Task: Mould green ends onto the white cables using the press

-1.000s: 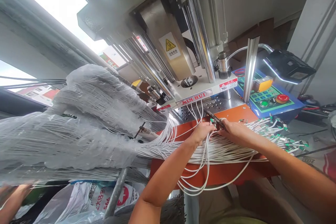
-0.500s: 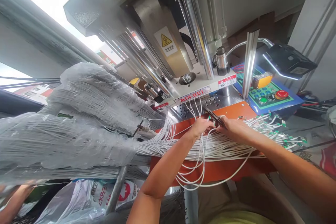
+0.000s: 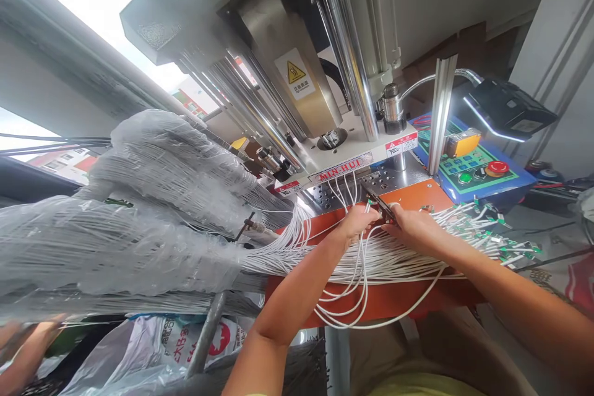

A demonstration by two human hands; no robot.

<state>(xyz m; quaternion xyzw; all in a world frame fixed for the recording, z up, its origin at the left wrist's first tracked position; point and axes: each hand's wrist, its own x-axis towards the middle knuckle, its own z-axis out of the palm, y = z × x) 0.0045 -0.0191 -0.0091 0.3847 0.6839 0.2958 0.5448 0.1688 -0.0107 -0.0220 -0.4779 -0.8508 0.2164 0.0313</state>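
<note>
My left hand is closed in a pinch on a white cable; its small green-and-metal end shows near the fingertips. In my right hand is a dark metal mould bar, tilted, its far end resting near the press's steel plate. The fingertips of both hands meet around the bar's near end, so the exact contact there is hidden. Under the hands lies a thick bundle of white cables, several looping down in front. Three white cables run into the press.
Plastic-wrapped cable bundles hang at the left. Green-tipped cable ends fan out on the right over the orange table. Behind them stands a blue control box under a lamp. Another person's arm shows at lower left.
My left hand has shifted slightly right, closer to the mould bar, and the hanging cable loops have moved a little with it. My right hand keeps the bar almost in place.
</note>
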